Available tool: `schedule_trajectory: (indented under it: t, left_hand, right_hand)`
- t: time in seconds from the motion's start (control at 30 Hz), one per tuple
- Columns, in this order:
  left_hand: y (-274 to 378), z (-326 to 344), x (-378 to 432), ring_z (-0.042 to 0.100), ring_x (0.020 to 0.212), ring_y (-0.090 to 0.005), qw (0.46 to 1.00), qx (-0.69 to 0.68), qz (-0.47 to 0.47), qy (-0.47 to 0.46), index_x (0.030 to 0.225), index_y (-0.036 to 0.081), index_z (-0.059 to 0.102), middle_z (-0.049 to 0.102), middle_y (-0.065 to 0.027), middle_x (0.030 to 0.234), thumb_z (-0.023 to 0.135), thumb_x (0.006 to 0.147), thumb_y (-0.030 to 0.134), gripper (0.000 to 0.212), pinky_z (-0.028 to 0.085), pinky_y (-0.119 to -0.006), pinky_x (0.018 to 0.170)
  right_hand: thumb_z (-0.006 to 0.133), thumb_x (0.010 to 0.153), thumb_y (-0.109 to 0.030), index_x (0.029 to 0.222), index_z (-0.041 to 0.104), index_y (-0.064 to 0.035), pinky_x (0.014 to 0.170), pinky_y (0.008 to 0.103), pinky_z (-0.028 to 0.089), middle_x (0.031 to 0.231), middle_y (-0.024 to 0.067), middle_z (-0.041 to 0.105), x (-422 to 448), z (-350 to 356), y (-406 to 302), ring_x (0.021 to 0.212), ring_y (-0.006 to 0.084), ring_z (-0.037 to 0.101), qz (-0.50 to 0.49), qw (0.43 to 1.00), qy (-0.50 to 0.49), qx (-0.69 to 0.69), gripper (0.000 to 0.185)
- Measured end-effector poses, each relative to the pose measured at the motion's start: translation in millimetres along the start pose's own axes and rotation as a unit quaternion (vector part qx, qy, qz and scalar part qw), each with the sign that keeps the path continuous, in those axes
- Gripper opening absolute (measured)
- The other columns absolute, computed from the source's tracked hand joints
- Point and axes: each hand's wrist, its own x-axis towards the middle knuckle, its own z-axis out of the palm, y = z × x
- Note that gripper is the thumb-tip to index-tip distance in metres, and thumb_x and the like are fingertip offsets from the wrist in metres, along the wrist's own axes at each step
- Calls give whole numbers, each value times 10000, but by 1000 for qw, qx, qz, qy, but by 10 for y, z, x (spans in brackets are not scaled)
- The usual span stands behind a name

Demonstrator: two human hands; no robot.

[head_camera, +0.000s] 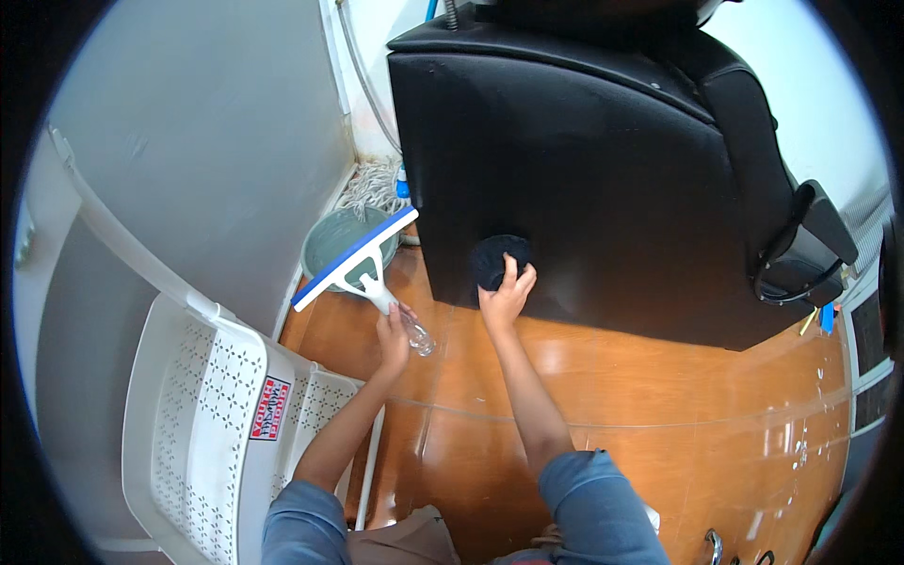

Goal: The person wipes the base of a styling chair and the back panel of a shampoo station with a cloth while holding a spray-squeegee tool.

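My left hand (394, 335) grips a spray squeegee (381, 291) around its clear bottle handle. The blue blade of the squeegee points up and to the left, away from me. In my right hand (506, 293) is a round dark pad (498, 260), pressed flat against the side of a black leather-like salon wash unit (586, 183). My fingers lie over the pad's lower right part. The pad's face against the panel is hidden.
A grey-green basin (328, 236) with a string mop head (374, 185) behind it stands left of the black unit. A white perforated basket trolley (279, 395) is at my left, beside a grey wall (212, 106). Small litter lies on the shiny tiled floor (678, 466) at right.
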Motion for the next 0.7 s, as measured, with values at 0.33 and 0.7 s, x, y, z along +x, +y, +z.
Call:
schedule_trajectory:
  t: [0.33,0.7]
  left_hand:
    - [-47,-61,50,549,666,-167,998,-44,-15,45,858,42,467,535,-81,730,327,972,416,415,467,-291,630]
    - [-66,-50,86,555,657,-174,995,-73,-12,62,851,42,466,533,-84,726,312,974,422,428,478,-298,629]
  right_hand:
    - [729,559,-16,1205,448,-200,865,503,378,1154,246,365,-39,290,-288,1059,438,383,72,993,87,-29,728]
    - [711,511,-28,1098,577,-316,883,452,358,1179,135,398,-57,479,-663,1112,353,381,-43,992,-53,-103,668]
